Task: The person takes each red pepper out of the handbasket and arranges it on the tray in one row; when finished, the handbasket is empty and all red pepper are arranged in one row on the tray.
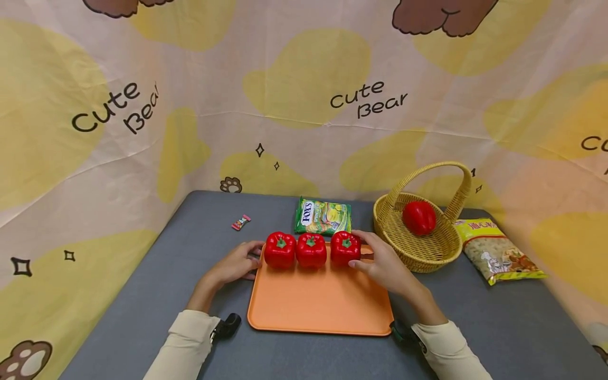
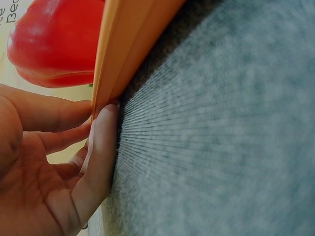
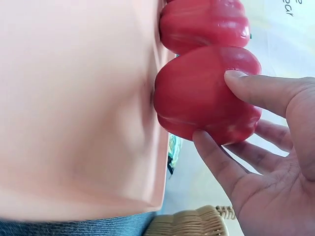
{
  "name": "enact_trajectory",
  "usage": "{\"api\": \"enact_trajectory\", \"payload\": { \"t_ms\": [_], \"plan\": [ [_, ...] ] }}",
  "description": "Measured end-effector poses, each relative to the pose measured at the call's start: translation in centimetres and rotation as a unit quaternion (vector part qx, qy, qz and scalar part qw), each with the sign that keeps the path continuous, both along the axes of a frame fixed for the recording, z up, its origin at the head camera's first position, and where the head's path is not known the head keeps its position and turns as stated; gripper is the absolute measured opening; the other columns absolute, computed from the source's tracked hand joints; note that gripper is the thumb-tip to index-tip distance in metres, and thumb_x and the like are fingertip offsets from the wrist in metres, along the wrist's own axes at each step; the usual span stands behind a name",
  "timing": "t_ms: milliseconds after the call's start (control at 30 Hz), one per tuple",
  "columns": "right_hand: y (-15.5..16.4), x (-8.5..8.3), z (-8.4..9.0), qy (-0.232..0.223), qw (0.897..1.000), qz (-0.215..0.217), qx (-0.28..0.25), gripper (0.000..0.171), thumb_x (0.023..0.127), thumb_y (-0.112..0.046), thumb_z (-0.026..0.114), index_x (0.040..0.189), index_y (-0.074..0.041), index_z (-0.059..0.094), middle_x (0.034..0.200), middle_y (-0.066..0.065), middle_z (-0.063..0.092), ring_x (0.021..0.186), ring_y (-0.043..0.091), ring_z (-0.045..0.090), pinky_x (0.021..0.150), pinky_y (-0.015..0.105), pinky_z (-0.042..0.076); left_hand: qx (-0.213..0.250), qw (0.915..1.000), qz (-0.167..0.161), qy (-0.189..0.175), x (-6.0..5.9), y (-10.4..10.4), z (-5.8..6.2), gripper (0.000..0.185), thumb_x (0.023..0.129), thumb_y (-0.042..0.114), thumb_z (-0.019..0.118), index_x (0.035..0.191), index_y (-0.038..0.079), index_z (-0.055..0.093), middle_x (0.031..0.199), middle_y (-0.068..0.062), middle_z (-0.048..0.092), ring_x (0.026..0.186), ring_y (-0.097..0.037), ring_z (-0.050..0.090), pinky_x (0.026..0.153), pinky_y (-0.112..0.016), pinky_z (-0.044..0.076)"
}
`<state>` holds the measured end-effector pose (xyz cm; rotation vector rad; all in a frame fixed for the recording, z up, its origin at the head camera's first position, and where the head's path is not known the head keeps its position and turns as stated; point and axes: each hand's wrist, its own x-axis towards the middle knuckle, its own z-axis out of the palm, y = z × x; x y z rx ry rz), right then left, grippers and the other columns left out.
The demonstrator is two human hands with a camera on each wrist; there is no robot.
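- My right hand sits at the far right corner of the orange tray, fingers curled around the rightmost red pepper; in the right wrist view the thumb lies on the pepper's side and a finger presses from below, so I have it pinched.
- That pepper lies straight ahead of the palm, toward the tray's centre, standing stem up on the tray's far edge. It touches or nearly touches the middle pepper.
- My left hand is at the tray's far left corner. In the left wrist view its fingers are fairly straight and press against the tray's rim, holding nothing; the left pepper stands just beside it, on the tray.
- The three peppers form a row running left to right across the tray's far edge, so the right hand is plainly the nearer one to its pepper.
- Just right of my right hand stands a wicker basket with a fourth pepper inside.
- Beyond the row lies a green candy bag; a small wrapped sweet lies to its left, and a snack packet right of the basket.
- All rests on a grey table, backed by a cloth printed with bears.
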<state>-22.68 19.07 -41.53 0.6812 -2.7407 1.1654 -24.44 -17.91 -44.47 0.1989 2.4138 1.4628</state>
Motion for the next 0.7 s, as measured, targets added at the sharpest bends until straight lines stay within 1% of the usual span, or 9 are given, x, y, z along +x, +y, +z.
{"api": "enact_trajectory", "payload": {
  "t_ms": [67, 133, 500, 600, 700],
  "plan": [
    [-0.03, 0.07, -0.04, -0.007, 1.0, -0.002, -0.001, 0.073, 0.08, -0.016, 0.08, 0.143, -0.012, 0.045, 0.133, 0.007, 0.053, 0.121, 0.025, 0.053, 0.092, 0.041, 0.053, 0.0, 1.0, -0.002, 0.001, -0.01, 0.04, 0.01, 0.05, 0.091, 0.002, 0.051, 0.141, 0.002, 0.045, 0.121, -0.018, 0.05, 0.096, -0.024, 0.061, 0.069, -0.038, 0.06],
    [-0.06, 0.1, -0.08, -0.009, 1.0, -0.003, 0.0, 0.073, 0.08, -0.017, 0.08, 0.143, -0.013, 0.045, 0.133, 0.006, 0.053, 0.121, 0.025, 0.054, 0.091, 0.04, 0.054, 0.001, 1.0, -0.001, -0.001, -0.05, 0.05, 0.01, 0.05, 0.091, 0.002, 0.051, 0.141, 0.003, 0.045, 0.121, -0.017, 0.05, 0.096, -0.024, 0.061, 0.069, -0.038, 0.06],
    [0.01, 0.05, 0.07, -0.027, 1.0, -0.002, 0.0, 0.076, 0.078, -0.021, 0.082, 0.144, -0.01, 0.044, 0.135, 0.008, 0.051, 0.121, 0.027, 0.053, 0.093, 0.044, 0.052, -0.003, 1.0, -0.001, 0.002, -0.13, -0.06, -0.01, 0.051, 0.091, 0.003, 0.051, 0.142, 0.003, 0.044, 0.122, -0.017, 0.05, 0.098, -0.024, 0.06, 0.068, -0.037, 0.059],
    [0.16, 0.03, 0.22, -0.027, 1.0, 0.0, -0.009, 0.075, 0.077, -0.019, 0.082, 0.142, -0.009, 0.046, 0.132, 0.008, 0.052, 0.12, 0.026, 0.053, 0.094, 0.045, 0.052, -0.002, 1.0, -0.007, 0.003, -0.08, -0.1, 0.05, 0.051, 0.091, 0.003, 0.051, 0.142, 0.002, 0.043, 0.122, -0.018, 0.05, 0.099, -0.025, 0.06, 0.069, -0.037, 0.059],
    [0.24, 0.05, 0.28, -0.03, 0.999, 0.002, -0.02, 0.073, 0.077, -0.015, 0.082, 0.141, -0.01, 0.048, 0.13, 0.008, 0.053, 0.118, 0.026, 0.054, 0.091, 0.042, 0.054, 0.003, 0.9999, -0.012, 0.005, -0.05, -0.14, 0.06, 0.052, 0.091, 0.002, 0.051, 0.142, 0.0, 0.042, 0.122, -0.019, 0.05, 0.099, -0.026, 0.061, 0.069, -0.038, 0.06]
  ]
}}
